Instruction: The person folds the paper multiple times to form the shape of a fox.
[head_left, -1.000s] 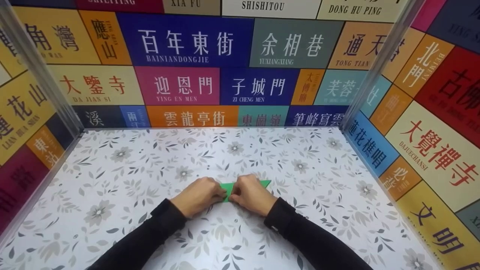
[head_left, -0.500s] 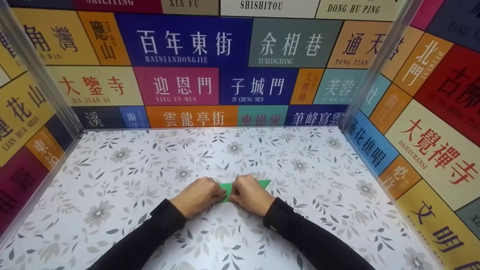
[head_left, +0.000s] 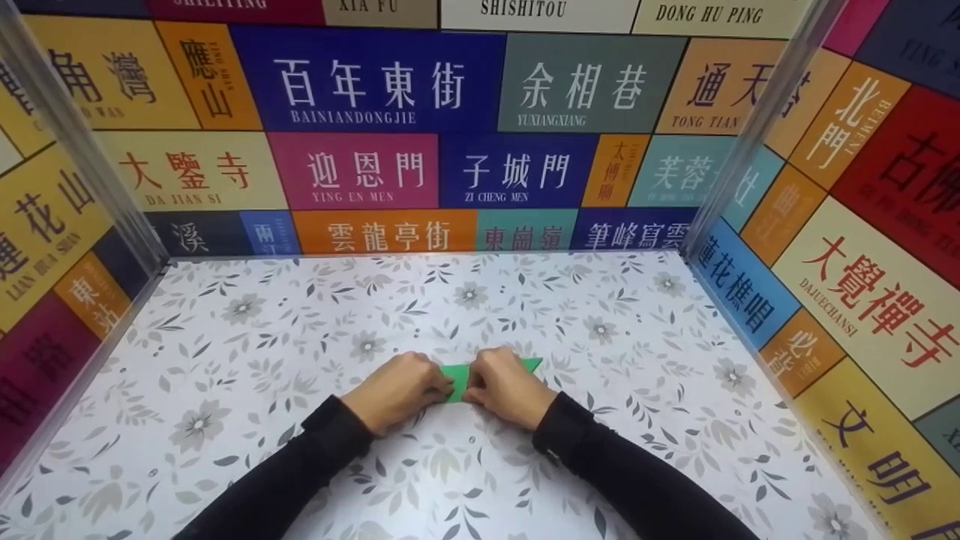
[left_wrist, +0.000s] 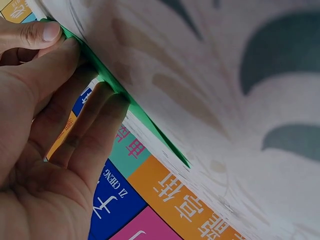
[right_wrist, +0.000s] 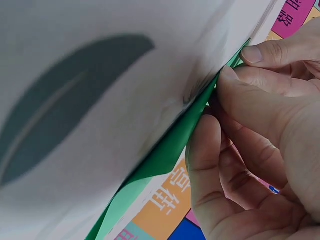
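Observation:
A folded green sheet of paper [head_left: 458, 383] lies on the patterned tabletop, between and beneath the two hands, its pointed end sticking out to the right. My left hand [head_left: 401, 388] pinches its left part with bent fingers. The right hand [head_left: 508, 386] pinches it a short way to the right. From the right wrist view, a flap of the paper [right_wrist: 172, 147] lifts and curves off the table, and the right thumb presses at its edge. Seen from the left wrist, the paper [left_wrist: 146, 119] is a thin strip along the left fingertips. Much of it is hidden by the hands.
The white tabletop [head_left: 450, 457] carries grey leaves and flowers. Panels with coloured sign blocks enclose it at the back [head_left: 367, 94], on the left [head_left: 45, 232] and on the right [head_left: 855, 292]. Clear strips [head_left: 727, 142] run up the corners.
My right hand has shifted very slightly to the right, so a little more green paper shows between the hands. The left hand stays where it was.

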